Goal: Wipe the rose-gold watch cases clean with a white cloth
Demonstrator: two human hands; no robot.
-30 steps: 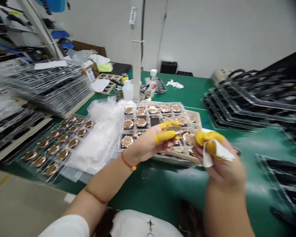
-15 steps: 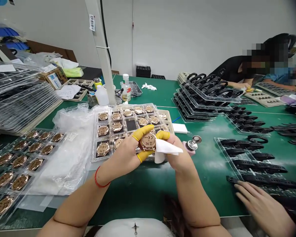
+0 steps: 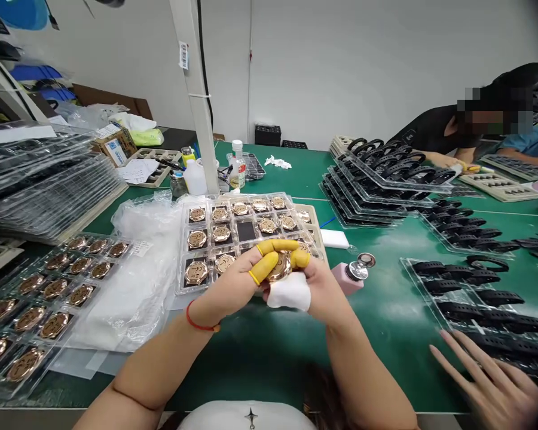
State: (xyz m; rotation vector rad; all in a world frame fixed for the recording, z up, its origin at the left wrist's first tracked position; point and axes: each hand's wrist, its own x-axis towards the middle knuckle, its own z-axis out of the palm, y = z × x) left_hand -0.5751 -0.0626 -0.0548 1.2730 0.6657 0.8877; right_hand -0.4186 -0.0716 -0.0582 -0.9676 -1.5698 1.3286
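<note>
Head view showed our white cloth (image 3: 289,292) had just moved under the rose-gold watch case (image 3: 280,267), now held between both hands: our left hand (image 3: 226,286) curled its yellow-cotted fingers (image 3: 265,267) over the case, while our right hand (image 3: 325,289) closed around the cloth beneath it.

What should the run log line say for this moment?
left hand: yellow finger cots, holding rose-gold watch case | right hand: white cloth against case | behind: tray of cases
</note>
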